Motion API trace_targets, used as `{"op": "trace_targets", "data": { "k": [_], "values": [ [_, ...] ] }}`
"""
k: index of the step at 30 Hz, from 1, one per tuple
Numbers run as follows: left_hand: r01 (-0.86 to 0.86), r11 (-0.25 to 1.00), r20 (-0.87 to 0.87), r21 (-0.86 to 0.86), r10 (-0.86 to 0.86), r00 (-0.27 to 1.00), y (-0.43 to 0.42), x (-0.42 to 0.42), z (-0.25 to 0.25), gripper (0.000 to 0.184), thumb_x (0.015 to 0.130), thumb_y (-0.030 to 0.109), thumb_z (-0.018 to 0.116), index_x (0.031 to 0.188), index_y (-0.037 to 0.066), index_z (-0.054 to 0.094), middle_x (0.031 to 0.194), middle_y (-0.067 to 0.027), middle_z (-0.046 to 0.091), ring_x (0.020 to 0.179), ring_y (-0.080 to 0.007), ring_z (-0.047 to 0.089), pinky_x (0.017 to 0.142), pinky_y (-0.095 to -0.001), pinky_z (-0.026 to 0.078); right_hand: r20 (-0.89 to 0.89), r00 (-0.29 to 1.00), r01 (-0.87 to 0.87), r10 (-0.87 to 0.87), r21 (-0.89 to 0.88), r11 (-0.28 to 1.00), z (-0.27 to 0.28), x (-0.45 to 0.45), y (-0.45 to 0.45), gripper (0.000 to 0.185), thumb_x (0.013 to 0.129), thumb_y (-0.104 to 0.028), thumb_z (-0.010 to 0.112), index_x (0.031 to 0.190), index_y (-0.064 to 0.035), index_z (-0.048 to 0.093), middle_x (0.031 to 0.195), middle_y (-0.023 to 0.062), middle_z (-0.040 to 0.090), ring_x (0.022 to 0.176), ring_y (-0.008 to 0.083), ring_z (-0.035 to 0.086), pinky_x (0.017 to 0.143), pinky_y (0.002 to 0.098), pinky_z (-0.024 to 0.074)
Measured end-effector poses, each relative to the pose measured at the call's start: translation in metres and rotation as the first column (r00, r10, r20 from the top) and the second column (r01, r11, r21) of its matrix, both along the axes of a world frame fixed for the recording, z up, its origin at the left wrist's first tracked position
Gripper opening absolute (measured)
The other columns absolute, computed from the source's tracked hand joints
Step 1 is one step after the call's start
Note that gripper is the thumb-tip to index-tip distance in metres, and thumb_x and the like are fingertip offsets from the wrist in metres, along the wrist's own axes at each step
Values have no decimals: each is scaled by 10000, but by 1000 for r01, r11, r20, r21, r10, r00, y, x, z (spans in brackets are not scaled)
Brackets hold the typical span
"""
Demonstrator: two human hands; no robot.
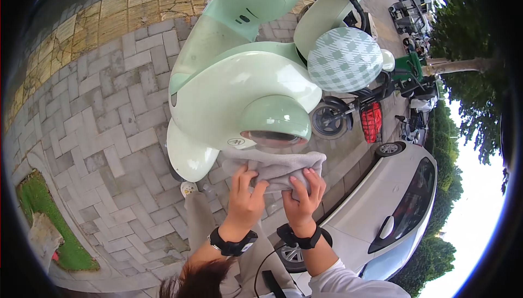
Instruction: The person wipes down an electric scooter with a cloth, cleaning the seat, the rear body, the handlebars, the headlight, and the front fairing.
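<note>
A folded grey cloth (278,167) is stretched between my two hands, just in front of a pale green scooter (229,91). My left hand (246,200) pinches its near edge on the left, thumb toward the middle. On the right side my right hand (304,197) grips the same cloth, fingers bent over it. The cloth's far edge lies close under the scooter's headlight (277,136); whether it touches the body I cannot tell. A round badge (235,142) sits beside the headlight. Both wrists wear black bands with small devices.
A checked helmet (346,59) rests by the scooter's handlebar. A white car (376,211) is parked to the right, near a bike with a red basket (371,123). Brick paving (114,162) spreads at left, with a grass patch (52,222) at its edge.
</note>
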State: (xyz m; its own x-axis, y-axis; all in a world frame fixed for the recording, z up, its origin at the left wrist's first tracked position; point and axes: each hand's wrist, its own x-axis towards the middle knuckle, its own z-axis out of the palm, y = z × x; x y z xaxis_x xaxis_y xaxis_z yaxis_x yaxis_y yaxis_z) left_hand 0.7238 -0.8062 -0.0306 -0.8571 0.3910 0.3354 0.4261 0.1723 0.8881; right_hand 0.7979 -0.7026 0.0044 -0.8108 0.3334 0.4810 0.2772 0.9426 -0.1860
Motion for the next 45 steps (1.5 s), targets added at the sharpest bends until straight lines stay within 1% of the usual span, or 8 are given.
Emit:
{"op": "trace_targets", "data": {
  "k": [3,8,10,16,23,28,34,45],
  "values": [
    [43,998,-79,36,-40,996,21,-35,6,268,593,-84,554,840,20,537,1001,-169,406,1049,-405,402,831,-415,387,-20,1000,16,-13,194,981,14,-33,27,383,508,15,582,870,-108,601,1009,108,528,966,298,500,810,387,388],
    [94,976,148,198,-124,981,43,-77,13,472,670,57,615,1120,84,473,1218,-202,322,1149,-427,300,910,-455,325,129,989,-41,78,-269,962,33,-92,60,350,662,-108,609,1006,-62,564,1073,151,496,1046,325,432,860,391,360],
    [140,988,63,-69,-135,989,54,-83,2,517,718,262,602,1201,178,436,1246,-229,312,1157,-433,270,900,-553,259,187,977,-62,104,-217,974,34,-104,66,335,717,-197,614,1019,-61,565,1092,159,494,1039,336,444,865,384,367],
    [93,995,21,-40,-92,996,61,-76,-12,473,710,277,605,1163,216,480,1274,-180,319,1158,-408,270,888,-529,280,202,974,-44,103,-276,960,19,-101,74,297,701,-194,640,970,-75,598,1083,140,517,993,325,494,829,366,403],
    [-87,996,-89,35,90,992,53,-47,-22,370,649,-30,546,988,111,587,1209,-147,416,1100,-363,375,889,-431,349,-110,993,57,-30,251,966,-22,-63,29,293,638,-42,616,928,-88,608,1009,129,526,921,312,515,757,425,415],
    [-57,998,125,18,55,991,40,2,-48,339,635,-35,532,965,25,578,1057,-147,500,959,-342,482,777,-386,431,184,972,-103,144,-216,971,-67,-6,11,334,570,18,577,889,-78,579,816,94,484,713,278,454,657,388,386],
    [120,991,379,64,-136,915,9,34,-57,414,617,-88,489,1003,37,575,1005,-151,521,903,-342,509,774,-397,430,231,970,-41,79,-167,985,-47,41,1,345,507,13,626,830,-89,563,734,71,447,687,261,436,626,350,370],
    [-162,965,67,208,151,986,60,-34,-23,294,594,-39,637,869,64,618,968,-163,444,869,-311,470,714,-366,425,-110,984,-128,142,126,984,-40,-49,48,323,539,9,627,848,-80,595,809,82,442,755,271,430,676,375,370]
  ]
}}
